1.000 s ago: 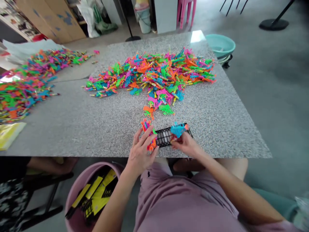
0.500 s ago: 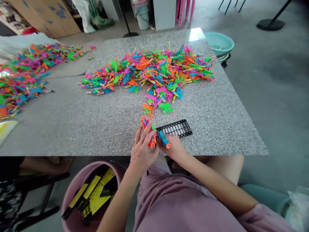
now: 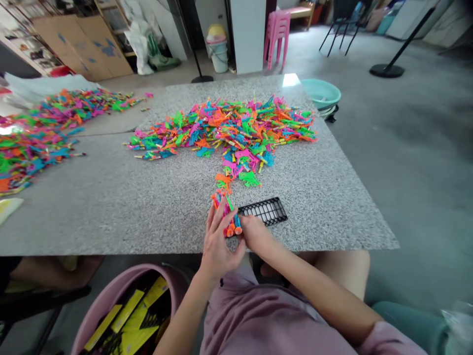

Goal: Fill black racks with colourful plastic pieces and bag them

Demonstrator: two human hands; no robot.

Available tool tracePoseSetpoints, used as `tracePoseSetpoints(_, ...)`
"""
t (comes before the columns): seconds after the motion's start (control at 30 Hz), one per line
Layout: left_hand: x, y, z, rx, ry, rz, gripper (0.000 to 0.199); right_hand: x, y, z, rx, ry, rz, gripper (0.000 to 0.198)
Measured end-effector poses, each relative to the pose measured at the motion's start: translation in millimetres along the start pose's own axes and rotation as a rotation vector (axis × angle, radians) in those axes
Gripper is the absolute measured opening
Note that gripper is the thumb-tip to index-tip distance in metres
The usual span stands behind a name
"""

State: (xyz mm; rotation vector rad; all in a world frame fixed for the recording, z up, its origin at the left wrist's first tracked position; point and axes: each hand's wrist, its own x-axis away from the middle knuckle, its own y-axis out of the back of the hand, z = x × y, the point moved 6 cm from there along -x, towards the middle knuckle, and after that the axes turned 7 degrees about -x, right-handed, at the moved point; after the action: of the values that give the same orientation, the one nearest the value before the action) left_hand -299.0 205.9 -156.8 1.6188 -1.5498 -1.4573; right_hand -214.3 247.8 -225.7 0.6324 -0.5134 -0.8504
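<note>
At the near edge of the granite table, my left hand [image 3: 216, 249] curls around a bunch of small plastic toy guns [image 3: 220, 204], pink, orange and green, with orange round tips toward me. The bunch stands packed at the left end of a black plastic lattice basket [image 3: 272, 213], whose right part shows only bare grid. My right hand [image 3: 256, 235] closes on a blue toy gun [image 3: 237, 221] and presses it against the bunch's right side. Its fingertips are partly hidden. A loose green toy gun [image 3: 250, 179] and an orange toy gun [image 3: 223, 180] lie just beyond.
A large heap of colourful toy guns [image 3: 225, 123] covers the table's middle, with another heap [image 3: 40, 135] at left. Below the edge, a pink tub [image 3: 90, 315] holds yellow-and-black packages [image 3: 127, 310]. A turquoise basin [image 3: 320, 93] stands past the far right corner.
My right hand has moved left, bringing the blue toy gun from beside the bunch up against it. My left hand stays around the bunch. The head view has tilted up slightly.
</note>
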Motion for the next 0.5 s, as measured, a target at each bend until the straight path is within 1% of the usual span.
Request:
tracePoseSetpoints(0.07,0,2,2,0.0,0.007,-0.044,0.049,-4,3,-8,-0.094,0.06,0.065,0.028)
tracePoseSetpoints(0.1,1,3,4,-0.017,0.011,-0.077,0.041,-8,9,-15,-0.146,0.083,0.092,0.029)
tracePoseSetpoints(0.13,1,4,6,-0.038,0.013,-0.107,0.035,-14,19,-24,-0.188,0.088,0.08,0.029)
tracePoseSetpoints(0.17,1,4,8,-0.058,0.01,-0.131,0.031,-23,34,-36,-0.205,0.065,0.018,0.029)
tracePoseSetpoints(0.2,1,5,9,-0.076,-0.001,-0.143,0.029,-33,51,-49,-0.189,0.013,-0.087,0.03)
tracePoseSetpoints(0.27,-1,7,9,-0.104,-0.039,-0.145,0.028,-51,83,-72,-0.081,-0.142,-0.32,0.038)
tracePoseSetpoints(0.3,-3,9,9,-0.124,-0.054,-0.147,0.028,-60,92,-78,-0.024,-0.209,-0.369,0.042)
tracePoseSetpoints(0.33,-4,12,9,-0.15,-0.065,-0.152,0.028,-68,95,-81,0.021,-0.245,-0.348,0.043)
tracePoseSetpoints(0.4,-6,19,10,-0.183,-0.091,-0.151,0.03,-81,88,-76,0.087,-0.242,-0.195,0.035)
tracePoseSetpoints(0.43,-7,21,11,-0.175,-0.113,-0.139,0.031,-84,84,-71,0.129,-0.214,-0.132,0.031)
tracePoseSetpoints(0.47,-7,23,12,-0.154,-0.138,-0.122,0.031,-86,83,-65,0.189,-0.175,-0.108,0.027)
tracePoseSetpoints(0.5,-6,23,13,-0.128,-0.163,-0.103,0.032,-87,85,-58,0.266,-0.125,-0.116,0.024)
